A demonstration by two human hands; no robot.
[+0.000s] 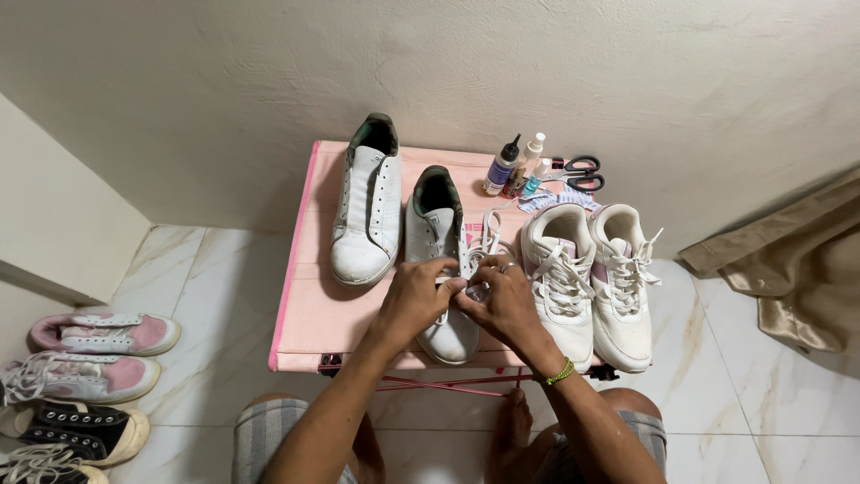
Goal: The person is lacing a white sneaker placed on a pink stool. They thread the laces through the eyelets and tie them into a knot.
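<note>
Up at the far side of the pink table [309,314] stand small capped bottles [515,168], contents unseen, while the left hand [415,296] and right hand [503,300] pinch a white lace [488,235] over the middle white sneaker [441,260].

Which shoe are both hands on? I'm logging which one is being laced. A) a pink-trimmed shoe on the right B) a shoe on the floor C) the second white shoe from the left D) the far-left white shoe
C: the left hand and right hand meet over the second shoe, gripping its white lace; the other shoes lie untouched.
</note>
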